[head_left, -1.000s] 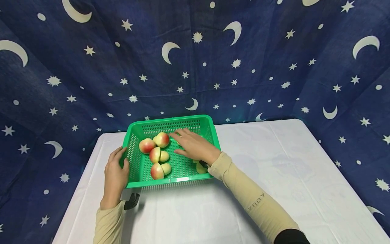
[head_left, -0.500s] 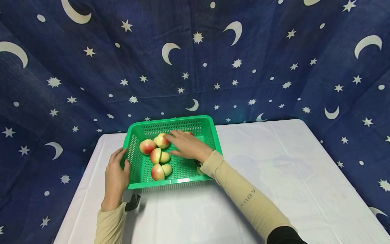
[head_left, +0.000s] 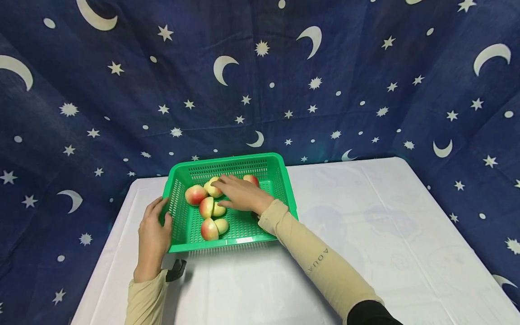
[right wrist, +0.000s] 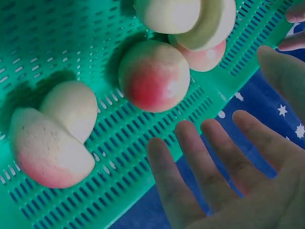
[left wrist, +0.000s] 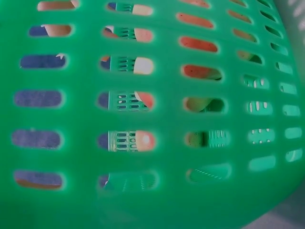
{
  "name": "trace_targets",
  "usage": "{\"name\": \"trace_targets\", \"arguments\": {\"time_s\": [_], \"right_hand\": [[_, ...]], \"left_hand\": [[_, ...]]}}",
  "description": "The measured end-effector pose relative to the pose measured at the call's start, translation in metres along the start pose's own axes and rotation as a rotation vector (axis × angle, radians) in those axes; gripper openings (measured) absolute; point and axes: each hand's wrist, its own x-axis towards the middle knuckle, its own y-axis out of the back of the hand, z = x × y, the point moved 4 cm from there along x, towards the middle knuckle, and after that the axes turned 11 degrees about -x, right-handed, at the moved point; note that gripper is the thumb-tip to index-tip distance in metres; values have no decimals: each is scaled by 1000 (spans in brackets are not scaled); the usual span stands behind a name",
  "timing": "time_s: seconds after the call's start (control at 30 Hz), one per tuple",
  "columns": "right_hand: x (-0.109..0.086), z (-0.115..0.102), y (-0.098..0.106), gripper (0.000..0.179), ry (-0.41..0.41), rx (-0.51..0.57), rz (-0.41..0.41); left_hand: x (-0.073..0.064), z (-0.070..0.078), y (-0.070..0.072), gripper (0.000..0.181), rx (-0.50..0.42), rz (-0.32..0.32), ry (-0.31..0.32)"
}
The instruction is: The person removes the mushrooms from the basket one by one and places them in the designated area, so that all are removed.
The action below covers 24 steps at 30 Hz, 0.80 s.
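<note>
Inside a green plastic basket [head_left: 221,247] lie several toy mushrooms with red-and-yellow caps and pale stems. Four-fingered reach of my right hand [head_left: 243,193] extends over the basket, fingers spread and holding nothing. Its fingertips overlap the back mushroom [head_left: 213,186] in the head view. To the left are a round red-capped mushroom [head_left: 196,195] and a front mushroom [head_left: 209,229] lying on its side. Another mushroom [head_left: 251,179] shows behind the right hand. My left hand [head_left: 153,234] rests against the basket's left side, fingertips at the rim. The left wrist view is filled by the slotted wall [left wrist: 81,114].
The basket stands on a white-covered table [head_left: 357,234], near its back edge. Behind the table hangs a dark blue cloth [head_left: 260,131] printed with moons and stars. My right forearm sleeve [head_left: 313,253] crosses over the basket's front right corner.
My right hand has moved left across the basket, uncovering the mushroom at the back right. Its arm now hides the mushroom at the front right. The left hand stays at the rim.
</note>
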Motion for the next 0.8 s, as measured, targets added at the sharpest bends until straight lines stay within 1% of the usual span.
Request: {"name": "trace_targets", "arguments": {"time_s": [0.23,0.4,0.5,0.67,0.8], "right_hand": [[5,0,-6,58,-10,20,-34],[10,-2,-9,58,6,41,-50],[13,-5,-11,57,31,50,-51],[16,-8,-13,54,79,57,-27],[19,-10,-15,51,104,42,-23]], "left_hand": [[0,0,0,42,-2,2,1],[0,-1,0,43,5,-7,8],[-1,-2,-1,43,5,-8,8],[-1,-2,0,42,1,7,-8],[-1,-2,0,42,-2,10,-13]]}}
